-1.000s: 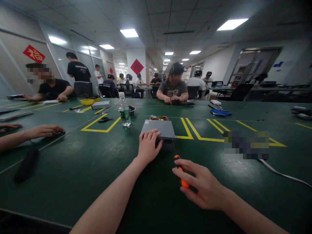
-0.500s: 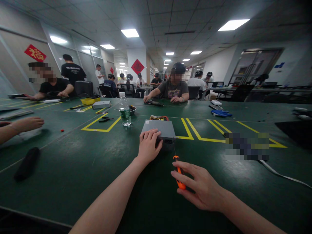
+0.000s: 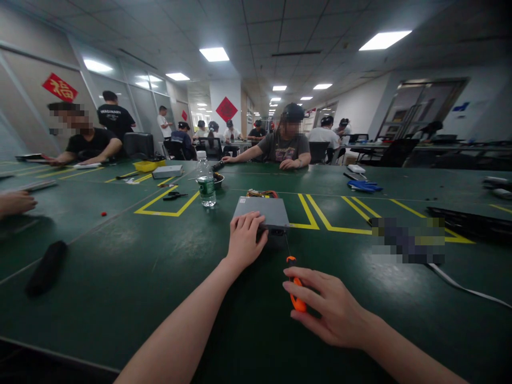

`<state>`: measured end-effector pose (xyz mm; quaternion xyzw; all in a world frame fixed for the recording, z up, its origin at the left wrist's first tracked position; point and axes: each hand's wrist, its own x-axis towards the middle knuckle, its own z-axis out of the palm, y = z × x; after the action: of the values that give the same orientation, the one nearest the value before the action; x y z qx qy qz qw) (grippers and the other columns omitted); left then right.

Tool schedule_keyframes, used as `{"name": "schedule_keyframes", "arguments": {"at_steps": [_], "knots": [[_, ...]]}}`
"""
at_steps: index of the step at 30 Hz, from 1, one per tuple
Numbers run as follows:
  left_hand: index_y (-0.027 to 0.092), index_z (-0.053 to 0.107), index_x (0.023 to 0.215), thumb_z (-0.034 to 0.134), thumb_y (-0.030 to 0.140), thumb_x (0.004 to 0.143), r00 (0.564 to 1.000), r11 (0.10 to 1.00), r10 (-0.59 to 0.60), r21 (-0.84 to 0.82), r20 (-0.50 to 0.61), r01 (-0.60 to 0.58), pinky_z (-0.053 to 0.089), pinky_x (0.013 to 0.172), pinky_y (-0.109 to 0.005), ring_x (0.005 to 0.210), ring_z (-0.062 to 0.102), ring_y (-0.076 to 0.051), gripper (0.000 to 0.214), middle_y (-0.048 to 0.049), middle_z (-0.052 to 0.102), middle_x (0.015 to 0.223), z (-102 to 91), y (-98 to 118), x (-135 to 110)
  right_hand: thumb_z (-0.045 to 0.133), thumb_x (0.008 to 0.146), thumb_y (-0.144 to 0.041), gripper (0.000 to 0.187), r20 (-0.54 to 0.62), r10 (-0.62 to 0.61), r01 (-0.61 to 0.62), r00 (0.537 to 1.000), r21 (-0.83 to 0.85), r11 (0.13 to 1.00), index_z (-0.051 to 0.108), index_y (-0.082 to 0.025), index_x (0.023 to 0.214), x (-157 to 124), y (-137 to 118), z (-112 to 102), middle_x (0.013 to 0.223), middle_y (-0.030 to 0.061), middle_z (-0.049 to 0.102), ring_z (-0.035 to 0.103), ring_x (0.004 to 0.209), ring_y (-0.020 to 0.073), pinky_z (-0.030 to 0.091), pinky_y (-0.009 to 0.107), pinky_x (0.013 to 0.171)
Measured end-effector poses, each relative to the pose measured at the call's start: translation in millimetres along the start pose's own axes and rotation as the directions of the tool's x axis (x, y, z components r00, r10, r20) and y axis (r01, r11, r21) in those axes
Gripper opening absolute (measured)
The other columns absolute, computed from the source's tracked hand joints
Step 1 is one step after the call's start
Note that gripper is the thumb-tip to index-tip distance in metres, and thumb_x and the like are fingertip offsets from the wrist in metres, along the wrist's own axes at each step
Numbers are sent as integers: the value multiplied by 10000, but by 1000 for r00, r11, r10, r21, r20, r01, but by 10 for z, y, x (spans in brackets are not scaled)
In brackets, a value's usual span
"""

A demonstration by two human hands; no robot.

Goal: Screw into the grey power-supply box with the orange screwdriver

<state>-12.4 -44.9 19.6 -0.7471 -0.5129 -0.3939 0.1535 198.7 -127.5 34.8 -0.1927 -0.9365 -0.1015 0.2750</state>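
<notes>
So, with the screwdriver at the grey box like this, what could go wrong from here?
The screwdriver in the right hand reaches the grey box at a slant; its thin tip might slip toward the left hand pressing on the box just beside it. Only that hand steadies the box, so it may slide on the table. A shove could topple the water bottle standing nearby.

Left hand [image 3: 244, 240] on grey box [image 3: 262, 212]; right hand [image 3: 330, 309] grips screwdriver [image 3: 295, 285], tip seemingly at box
</notes>
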Motion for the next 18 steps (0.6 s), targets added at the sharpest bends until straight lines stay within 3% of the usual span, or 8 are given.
{"name": "schedule_keyframes", "arguments": {"at_steps": [5,13,18], "knots": [[248,536,1111,532,282,831,1000,1000,-5,5,8,5,293,995,-413,1161,467,-220,282,-46,565,1228,-9,8,6,451,903,-453,312,-69,61,-58,996,41,997,494,-160,1004,-1,-2,41,1063,148,629,652,878,207,533,314,699],[246,533,1109,525,281,834,1000,1000,3,17,5,-3,299,988,-406,1165,465,-216,278,-43,564,1231,-15,8,5,428,909,-326,299,37,5,-5,999,-2,1000,512,-174,1153,16,-23,-12,1136,162,581,620,946,238,518,346,717],[246,537,1110,526,282,834,1000,1000,2,27,8,-2,298,989,-407,1163,466,-218,278,-44,566,1227,-12,9,7,448,911,-424,300,-61,42,-39,997,43,998,491,-154,1036,11,-15,59,1062,152,627,645,903,209,529,315,714]]}}
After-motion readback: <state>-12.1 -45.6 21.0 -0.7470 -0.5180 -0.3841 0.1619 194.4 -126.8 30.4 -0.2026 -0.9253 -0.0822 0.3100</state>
